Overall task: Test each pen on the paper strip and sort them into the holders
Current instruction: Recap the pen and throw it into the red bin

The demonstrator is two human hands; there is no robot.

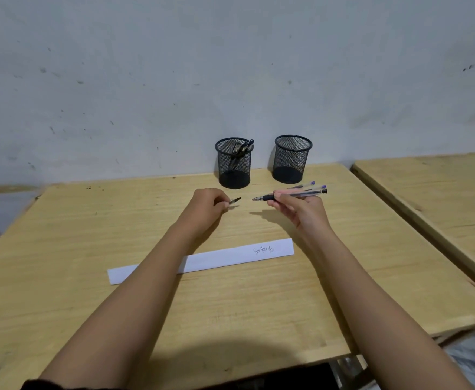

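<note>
Your right grip point(298, 209) is closed around the pen point(268, 197) at the centre of the frame, tip pointing left. Your left grip point(205, 205) pinches a small cap point(234, 201) near that tip. The paper strip point(216, 258) lies lower on the worktop point(90, 220).

At centre frame, the left holder point(234, 164), with pens point(240, 149) in it, stood beside the right holder point(292, 159) at the far edge of the table point(62, 235). Below them, the left hand point(205, 206) pinching a pen cap point(234, 200) faced the right hand point(301, 209) gripping a pen point(289, 195); the paper strip point(216, 258) lay lower.
</note>
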